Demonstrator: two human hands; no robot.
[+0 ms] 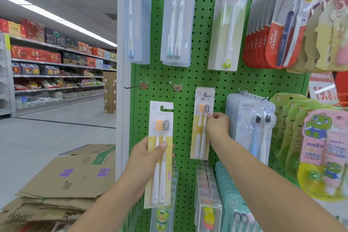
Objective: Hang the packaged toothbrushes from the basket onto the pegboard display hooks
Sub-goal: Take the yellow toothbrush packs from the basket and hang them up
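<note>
My left hand (148, 158) grips a yellow-and-white two-brush toothbrush pack (160, 128) by its middle, upright in front of the green pegboard (188, 77). A second identical pack (201, 137) hangs on a hook (204, 97) at mid-board; my right hand (216, 124) pinches its right edge near the brush heads. Two bare hooks stick out to the left: one hook (131, 86) at the board's edge and another hook (174, 85) just right of it. The basket is out of view.
Other toothbrush packs hang across the top row and at the right, including red Colgate packs (263, 47) and green-and-pink children's sets (320, 147). More packs hang low on the board. Flattened cardboard boxes (71, 179) lie at the lower left. Stocked shelves (56, 66) line the aisle.
</note>
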